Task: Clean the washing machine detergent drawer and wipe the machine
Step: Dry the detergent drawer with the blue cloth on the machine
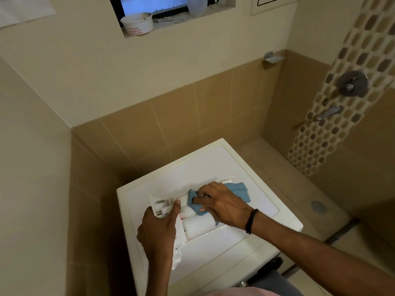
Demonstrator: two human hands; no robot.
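Note:
The white detergent drawer (198, 226) lies out of its slot on top of the white washing machine (192, 167). My left hand (159, 229) grips the drawer's left end, thumb over its small compartments. My right hand (222, 202) holds a blue cloth (237, 190) bunched in its fingers and presses it into the drawer's middle compartment. Part of the cloth trails out behind the hand onto the machine top.
Tiled walls close in at the left and behind the machine. A shower valve (352, 83) and spout (329, 113) are on the right wall, with a floor drain (318, 207) below. A white tub (137, 23) sits on the window ledge above.

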